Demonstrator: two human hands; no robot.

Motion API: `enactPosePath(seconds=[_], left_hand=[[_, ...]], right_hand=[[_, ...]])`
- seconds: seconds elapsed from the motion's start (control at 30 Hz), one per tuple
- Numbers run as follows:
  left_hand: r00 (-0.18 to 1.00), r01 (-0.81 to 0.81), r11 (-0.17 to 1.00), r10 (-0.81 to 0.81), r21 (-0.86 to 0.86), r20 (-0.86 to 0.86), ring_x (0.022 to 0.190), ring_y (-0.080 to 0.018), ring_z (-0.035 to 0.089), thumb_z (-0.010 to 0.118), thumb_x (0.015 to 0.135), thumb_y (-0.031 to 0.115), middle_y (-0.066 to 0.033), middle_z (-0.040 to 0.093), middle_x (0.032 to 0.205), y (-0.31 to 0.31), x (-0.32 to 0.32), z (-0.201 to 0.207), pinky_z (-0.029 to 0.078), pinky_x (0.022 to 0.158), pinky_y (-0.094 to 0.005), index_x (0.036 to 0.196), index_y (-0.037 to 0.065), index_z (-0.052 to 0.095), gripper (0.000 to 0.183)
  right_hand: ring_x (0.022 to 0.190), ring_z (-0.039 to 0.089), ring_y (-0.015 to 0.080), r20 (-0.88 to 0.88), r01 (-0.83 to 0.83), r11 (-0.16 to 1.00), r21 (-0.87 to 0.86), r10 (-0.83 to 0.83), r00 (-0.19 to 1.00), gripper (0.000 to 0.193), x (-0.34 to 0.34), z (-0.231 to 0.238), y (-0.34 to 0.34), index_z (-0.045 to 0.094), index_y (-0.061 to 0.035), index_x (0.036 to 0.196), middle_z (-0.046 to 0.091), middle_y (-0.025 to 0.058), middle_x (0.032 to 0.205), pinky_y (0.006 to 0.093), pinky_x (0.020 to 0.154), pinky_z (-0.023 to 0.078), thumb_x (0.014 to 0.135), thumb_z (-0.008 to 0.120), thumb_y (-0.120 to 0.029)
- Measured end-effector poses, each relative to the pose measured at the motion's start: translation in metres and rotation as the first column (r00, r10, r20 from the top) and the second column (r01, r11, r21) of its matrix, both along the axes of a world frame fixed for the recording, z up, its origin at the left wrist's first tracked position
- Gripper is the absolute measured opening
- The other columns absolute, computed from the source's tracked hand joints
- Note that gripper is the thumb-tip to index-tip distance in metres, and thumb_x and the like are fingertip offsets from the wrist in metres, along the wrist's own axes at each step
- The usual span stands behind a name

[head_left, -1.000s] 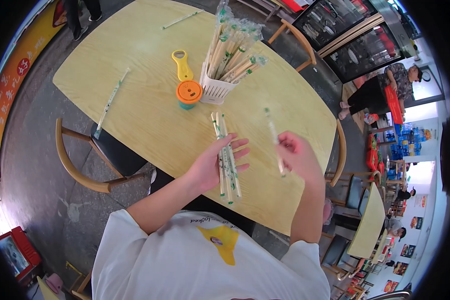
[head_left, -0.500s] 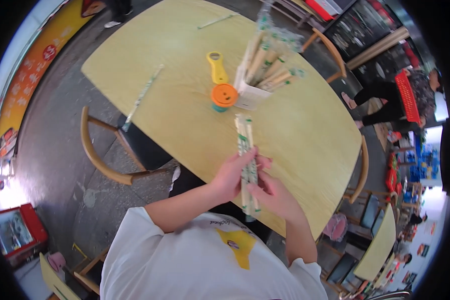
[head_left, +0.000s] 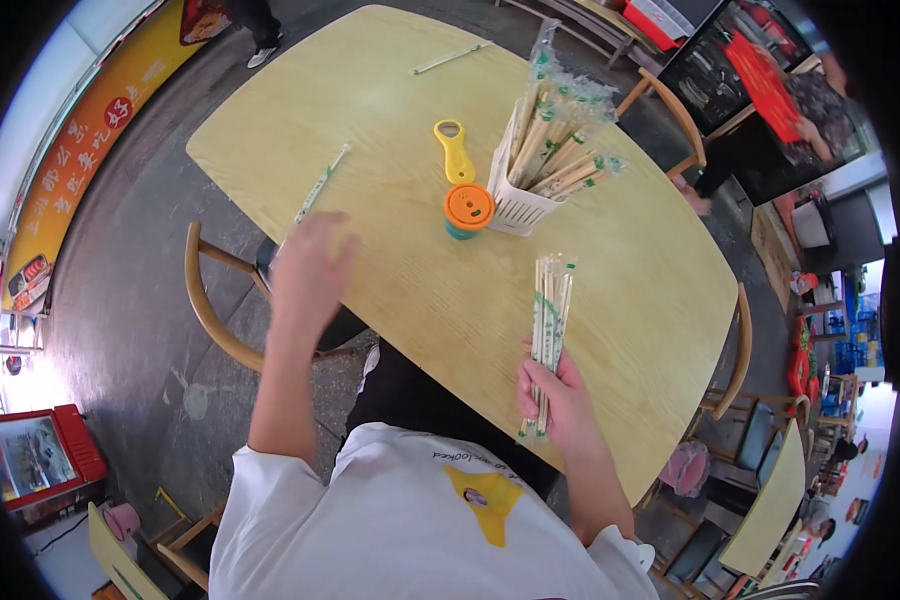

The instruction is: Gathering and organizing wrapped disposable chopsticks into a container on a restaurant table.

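Note:
My right hand [head_left: 558, 395] grips a small bundle of paper-and-plastic-wrapped chopsticks [head_left: 548, 320], held upright over the near part of the table. To the left, my left hand [head_left: 313, 265] is over the table's edge, its fingers smeared by motion. Just beyond it lies a single wrapped pair of chopsticks [head_left: 320, 186], its lower end hidden behind the hand. Another wrapped pair [head_left: 452, 57] rests near the far edge. A white slotted holder [head_left: 515, 212] stands packed with wrapped chopsticks [head_left: 560, 140].
Beside the holder are an orange-lidded round container [head_left: 468, 207] and a yellow bottle opener or peeler [head_left: 456, 155]. Wooden chairs [head_left: 205, 300] surround the pale wooden table [head_left: 390, 110]. A person at the upper right holds a red basket [head_left: 765, 85]; another person's legs [head_left: 255, 25] show at upper left.
Both hands were together on the bundle. My left hand has let go and moved left toward the lone chopsticks; my right hand keeps the bundle, now farther right. The person's red basket has risen.

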State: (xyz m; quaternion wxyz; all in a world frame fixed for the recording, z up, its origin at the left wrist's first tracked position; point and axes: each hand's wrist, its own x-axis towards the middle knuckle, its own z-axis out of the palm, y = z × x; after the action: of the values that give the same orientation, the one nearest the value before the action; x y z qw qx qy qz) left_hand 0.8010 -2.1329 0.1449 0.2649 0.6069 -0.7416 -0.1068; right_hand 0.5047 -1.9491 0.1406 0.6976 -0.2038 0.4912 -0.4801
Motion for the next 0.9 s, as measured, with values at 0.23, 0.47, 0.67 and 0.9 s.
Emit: enactPosePath(seconds=[0.23, 0.47, 0.67, 0.9], left_hand=[[0.886, -0.240, 0.971, 0.226, -0.017, 0.405, 0.109, -0.0360, 0.067, 0.064, 0.097, 0.028, -0.0177, 0.069, 0.118, -0.052, 0.044, -0.042, 0.055, 0.089, -0.0505, 0.113, 0.004, 0.066, 0.029], [0.930, -0.129, 0.972, 0.050, 0.196, 0.364, 0.090, -0.0404, 0.072, 0.065, 0.091, 0.025, -0.0190, 0.072, 0.095, -0.035, 0.037, -0.025, 0.057, 0.081, -0.0495, 0.101, 0.002, 0.068, 0.025], [0.953, 0.011, 0.886, -0.150, 0.464, 0.264, 0.076, -0.0318, 0.072, 0.066, 0.093, 0.024, -0.0142, 0.069, 0.076, 0.002, 0.031, 0.016, 0.057, 0.071, -0.0405, 0.106, 0.001, 0.069, 0.026], [0.713, 0.699, 0.476, -0.405, 0.533, -0.572, 0.058, -0.0141, 0.057, 0.064, 0.104, 0.028, -0.0044, 0.061, 0.067, 0.057, -0.090, 0.045, 0.044, 0.054, -0.0335, 0.099, 0.001, 0.067, 0.028]], right_hand=[[0.057, 0.045, 0.0103, 0.136, 0.154, 0.988, -0.002, -0.152, 0.979, 0.033, -0.005, -0.004, -0.006, 0.050, -0.0099, 0.142, 0.046, -0.0001, 0.077, 0.0273, 0.051, 0.039, 0.110, 0.053, -0.016], [0.068, 0.053, 0.0159, 0.251, 0.232, 0.973, -0.011, -0.222, 0.942, 0.023, -0.009, -0.018, -0.004, 0.056, -0.0087, 0.130, 0.054, 0.0028, 0.084, 0.0319, 0.061, 0.046, 0.109, 0.056, -0.018], [0.083, 0.061, 0.0196, 0.276, 0.299, 0.953, -0.054, -0.273, 0.921, 0.021, -0.009, -0.034, -0.011, 0.057, -0.0079, 0.127, 0.064, 0.0068, 0.098, 0.0358, 0.073, 0.054, 0.107, 0.060, -0.016], [0.102, 0.069, 0.0199, 0.264, 0.242, 0.966, -0.088, -0.212, 0.941, 0.020, 0.003, -0.021, -0.013, 0.060, -0.0092, 0.126, 0.069, 0.0085, 0.112, 0.0387, 0.091, 0.058, 0.109, 0.059, -0.021]])
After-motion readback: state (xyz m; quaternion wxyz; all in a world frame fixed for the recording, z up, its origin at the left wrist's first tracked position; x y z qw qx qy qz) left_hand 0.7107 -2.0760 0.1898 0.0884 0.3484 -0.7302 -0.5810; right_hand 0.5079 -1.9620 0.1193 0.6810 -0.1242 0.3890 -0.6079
